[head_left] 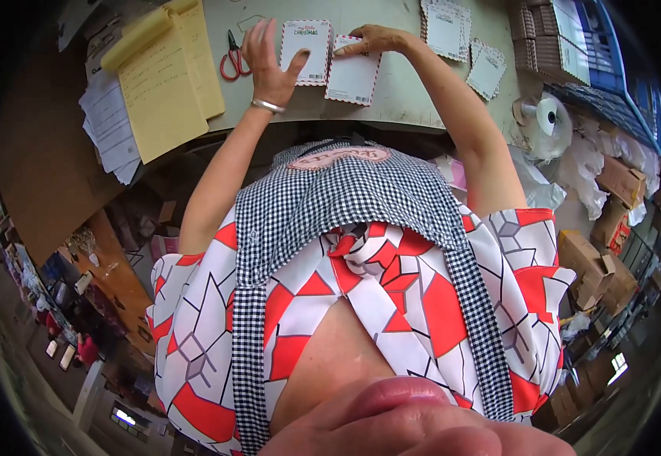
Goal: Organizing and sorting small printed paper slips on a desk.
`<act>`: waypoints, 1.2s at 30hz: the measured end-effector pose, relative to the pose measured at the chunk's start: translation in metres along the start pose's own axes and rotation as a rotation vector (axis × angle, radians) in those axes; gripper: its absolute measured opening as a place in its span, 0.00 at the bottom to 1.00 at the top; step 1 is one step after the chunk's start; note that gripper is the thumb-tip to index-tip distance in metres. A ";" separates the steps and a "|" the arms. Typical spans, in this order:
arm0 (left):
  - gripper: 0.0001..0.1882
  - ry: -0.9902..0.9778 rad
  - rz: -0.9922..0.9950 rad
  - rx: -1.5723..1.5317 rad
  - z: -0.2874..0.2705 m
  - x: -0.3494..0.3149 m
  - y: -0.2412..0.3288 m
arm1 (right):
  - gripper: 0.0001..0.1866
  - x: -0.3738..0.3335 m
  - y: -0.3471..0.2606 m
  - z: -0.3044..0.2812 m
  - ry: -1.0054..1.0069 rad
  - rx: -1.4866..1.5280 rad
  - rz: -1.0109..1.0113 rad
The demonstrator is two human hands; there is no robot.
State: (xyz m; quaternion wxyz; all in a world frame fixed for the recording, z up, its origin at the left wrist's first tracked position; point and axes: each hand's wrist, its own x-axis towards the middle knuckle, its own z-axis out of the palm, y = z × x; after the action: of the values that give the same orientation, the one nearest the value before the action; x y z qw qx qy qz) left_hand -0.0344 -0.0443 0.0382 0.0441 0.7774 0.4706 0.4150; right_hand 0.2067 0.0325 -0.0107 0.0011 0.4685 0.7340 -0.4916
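Card packs (351, 80), left hand (269, 64) spread wide, right hand (376, 39) on one, grip unclear

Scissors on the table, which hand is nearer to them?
Left. The left hand is just to the right of the scissors; the right hand is farther right, on a white box.

Left head fisheye is looking steeply down from the head. Shirt (440, 315) and apron (361, 186) are filling the near middle; left fingers (256, 42), right fingers (355, 49) and counter (404, 95) are sitting farther off, up top.
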 end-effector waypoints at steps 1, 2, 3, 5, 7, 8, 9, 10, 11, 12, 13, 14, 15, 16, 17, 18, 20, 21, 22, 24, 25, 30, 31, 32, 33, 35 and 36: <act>0.41 0.040 -0.165 -0.126 -0.004 -0.021 0.007 | 0.49 -0.003 0.006 0.006 0.041 0.008 -0.006; 0.42 0.061 -0.415 -0.166 -0.010 -0.056 0.008 | 0.48 -0.007 -0.002 0.015 0.037 0.002 -0.023; 0.43 0.077 -0.656 -0.227 -0.013 -0.083 0.015 | 0.47 -0.016 -0.004 0.020 0.036 0.014 -0.022; 0.48 -0.131 -1.437 -0.785 -0.023 -0.109 0.051 | 0.44 -0.028 0.005 0.036 0.116 0.028 0.002; 0.53 -0.315 -1.746 -1.114 -0.013 -0.161 0.049 | 0.44 -0.034 -0.001 0.053 0.146 0.065 -0.022; 0.51 -0.361 -1.620 -1.262 -0.003 -0.177 0.047 | 0.44 -0.038 -0.006 0.058 0.152 0.075 -0.022; 0.48 -0.408 -1.483 -1.402 0.006 -0.185 0.049 | 0.45 -0.044 -0.011 0.060 0.137 0.053 -0.012; 0.42 -0.349 -1.511 -1.401 0.009 -0.174 0.059 | 0.45 -0.048 -0.009 0.068 0.176 0.063 -0.018; 0.40 -0.283 -1.434 -1.474 0.017 -0.164 0.065 | 0.46 -0.050 -0.007 0.077 0.215 0.071 -0.025; 0.38 -0.209 -1.355 -1.540 0.025 -0.160 0.073 | 0.45 -0.054 -0.009 0.081 0.223 0.030 -0.010; 0.31 -0.039 -1.379 -1.541 0.035 -0.160 0.080 | 0.45 -0.056 -0.008 0.085 0.212 0.019 -0.019; 0.31 -0.018 -1.375 -1.544 0.039 -0.160 0.083 | 0.45 -0.059 -0.006 0.088 0.250 0.051 -0.013; 0.30 0.004 -1.384 -1.480 0.042 -0.159 0.086 | 0.45 -0.065 -0.008 0.090 0.289 0.086 -0.007; 0.28 0.025 -1.391 -1.416 0.042 -0.159 0.088 | 0.44 -0.074 -0.014 0.088 0.253 0.177 0.039; 0.25 0.065 -1.414 -1.387 0.042 -0.158 0.090 | 0.44 -0.078 -0.011 0.092 0.246 0.168 0.030; 0.25 0.077 -1.409 -1.389 0.040 -0.156 0.091 | 0.44 -0.081 -0.008 0.097 0.240 0.220 0.055; 0.24 -0.023 -1.369 -1.407 0.032 -0.154 0.094 | 0.40 -0.091 0.001 0.102 0.162 0.358 0.066; 0.24 -0.047 -1.351 -1.441 0.023 -0.143 0.104 | 0.39 -0.103 -0.002 0.100 0.085 0.469 0.052; 0.24 -0.089 -1.340 -1.449 0.022 -0.145 0.104 | 0.38 -0.114 -0.005 0.097 0.005 0.579 0.036; 0.25 -0.173 -1.334 -1.458 0.016 -0.139 0.109 | 0.38 -0.130 -0.001 0.099 -0.014 0.747 0.061; 0.25 -0.168 -1.331 -1.456 0.013 -0.131 0.114 | 0.39 -0.142 -0.010 0.093 -0.036 0.891 0.089; 0.25 -0.272 -1.279 -1.464 -0.008 -0.083 0.135 | 0.43 -0.185 -0.050 0.067 0.151 1.091 0.129; 0.25 -0.274 -1.253 -1.491 -0.018 -0.070 0.142 | 0.47 -0.192 -0.068 0.061 0.245 1.063 0.112; 0.25 -0.212 -1.242 -1.534 -0.025 -0.057 0.148 | 0.47 -0.192 -0.077 0.055 0.245 1.054 0.114; 0.25 -0.183 -1.219 -1.519 -0.030 -0.048 0.148 | 0.48 -0.192 -0.085 0.049 0.280 1.055 0.051; 0.26 -0.156 -1.164 -1.518 -0.037 -0.039 0.140 | 0.49 -0.188 -0.100 0.038 0.305 1.053 -0.075; 0.26 -0.157 -1.155 -1.522 -0.044 -0.035 0.134 | 0.50 -0.180 -0.112 0.033 0.302 1.025 -0.087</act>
State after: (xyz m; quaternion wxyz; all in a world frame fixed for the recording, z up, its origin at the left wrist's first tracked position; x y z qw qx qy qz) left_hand 0.0211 -0.1594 0.1069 0.7666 0.2138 0.3811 0.4704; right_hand 0.2154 -0.1236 0.1368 -0.3538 0.4437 0.4105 -0.7137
